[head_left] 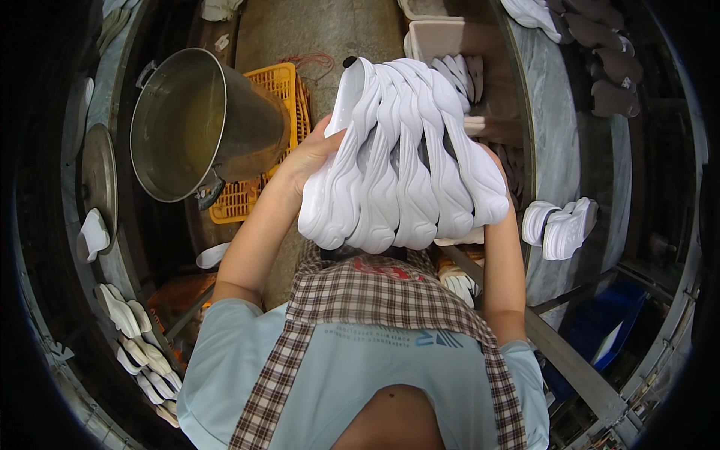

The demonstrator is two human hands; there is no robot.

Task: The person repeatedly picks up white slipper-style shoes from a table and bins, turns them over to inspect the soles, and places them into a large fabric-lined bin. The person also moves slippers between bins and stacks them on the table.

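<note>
A row of several white shoe soles (397, 157), pressed side by side on edge, is held up in front of my chest. My left hand (309, 156) clasps the left end, its thumb laid over the outer sole. At the right end my right hand (496, 161) supports the soles from behind; most of its fingers are hidden by them. A small black spot (349, 62) shows at the top tip of the leftmost sole.
A big metal pot (221, 86) holding liquid stands left, by yellow plastic crates (234, 202). A pale bin (487, 41) with white soles is ahead. On the right bench (551, 150) lie white soles (562, 229) and dark ones (616, 67). More white soles (142, 352) lie lower left.
</note>
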